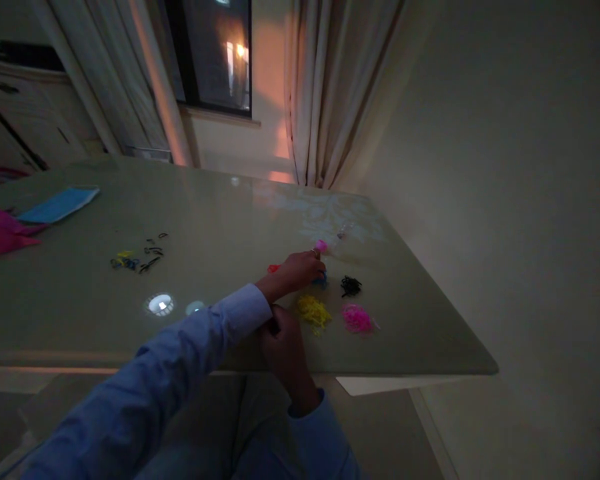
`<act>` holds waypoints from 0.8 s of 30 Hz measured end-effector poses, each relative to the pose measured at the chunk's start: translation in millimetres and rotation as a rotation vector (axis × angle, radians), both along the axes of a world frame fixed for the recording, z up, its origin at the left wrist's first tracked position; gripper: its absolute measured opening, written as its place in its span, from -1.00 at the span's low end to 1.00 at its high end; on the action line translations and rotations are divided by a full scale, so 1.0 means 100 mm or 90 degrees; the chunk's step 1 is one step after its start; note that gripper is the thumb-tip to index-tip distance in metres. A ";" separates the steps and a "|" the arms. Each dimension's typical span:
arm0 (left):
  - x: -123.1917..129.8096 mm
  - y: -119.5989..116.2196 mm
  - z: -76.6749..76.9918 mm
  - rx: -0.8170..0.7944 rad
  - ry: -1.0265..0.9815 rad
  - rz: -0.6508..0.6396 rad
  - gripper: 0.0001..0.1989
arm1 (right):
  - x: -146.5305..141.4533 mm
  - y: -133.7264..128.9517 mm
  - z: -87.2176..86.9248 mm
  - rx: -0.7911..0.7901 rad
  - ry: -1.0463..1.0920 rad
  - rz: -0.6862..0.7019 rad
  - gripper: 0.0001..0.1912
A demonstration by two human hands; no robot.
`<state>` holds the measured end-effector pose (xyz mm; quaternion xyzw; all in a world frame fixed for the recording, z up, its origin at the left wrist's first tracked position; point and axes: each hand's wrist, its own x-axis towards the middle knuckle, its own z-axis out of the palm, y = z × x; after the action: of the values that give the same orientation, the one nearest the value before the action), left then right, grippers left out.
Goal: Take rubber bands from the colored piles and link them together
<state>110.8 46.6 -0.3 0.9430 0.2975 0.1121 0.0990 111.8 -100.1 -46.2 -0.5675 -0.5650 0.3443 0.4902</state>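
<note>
My left hand (307,268) reaches across to the right, fingers curled down over a small blue pile (321,280) of what look like rubber bands; its fingertips are partly hidden. Just beyond them is a small bright pink object (321,246). Closer to me, my right hand (284,341) is closed like a fist beneath the left cuff, and whatever it holds is hidden. Beside the hands lie a yellow pile (313,312), a pink pile (359,319) and a black pile (351,287) of similar bands. A red-orange bit (273,268) shows behind my left wrist.
Several loose dark and yellow pieces (137,260) lie on the left of the glossy table (215,220). Farther left are a blue face mask (63,204) and pink fabric (5,230). A small clear item (341,233) sits toward the back. The wall (505,200) stands right of the table.
</note>
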 end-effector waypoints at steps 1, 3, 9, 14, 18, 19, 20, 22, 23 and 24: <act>0.02 0.01 -0.01 0.005 0.002 0.001 -0.78 | 0.00 0.00 0.00 -0.004 0.014 0.001 -0.94; 0.04 0.02 -0.02 0.013 0.005 -0.001 -0.76 | 0.00 -0.01 0.01 -0.009 0.024 -0.002 -0.94; 0.06 0.00 0.00 0.033 0.016 -0.007 -0.71 | 0.00 -0.01 -0.01 -0.014 0.023 -0.009 -0.94; 0.06 -0.01 -0.01 0.043 0.041 -0.002 -0.70 | 0.02 0.00 -0.02 -0.003 0.009 -0.006 -0.93; 0.07 0.00 -0.02 0.054 0.054 -0.004 -0.71 | 0.01 0.00 -0.01 -0.005 0.012 -0.004 -0.94; 0.07 0.00 -0.02 0.058 0.056 -0.006 -0.72 | 0.01 0.00 -0.01 -0.004 0.014 -0.005 -0.93; 0.07 0.00 -0.02 0.062 0.058 -0.008 -0.72 | 0.01 0.00 0.00 -0.003 0.013 -0.008 -0.93; 0.07 0.00 -0.03 0.069 0.060 -0.011 -0.73 | 0.01 0.00 0.00 -0.001 0.009 -0.016 -0.93; 0.08 0.00 -0.03 0.074 0.061 -0.011 -0.73 | 0.01 0.00 0.00 0.002 0.011 -0.016 -0.93; 0.08 0.01 -0.03 0.077 0.062 -0.010 -0.73 | 0.01 0.00 0.00 0.005 0.015 -0.014 -0.93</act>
<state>118.4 47.3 -3.4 0.9539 0.2870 0.0832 0.0279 112.3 -100.3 -46.5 -0.5678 -0.5542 0.3433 0.5025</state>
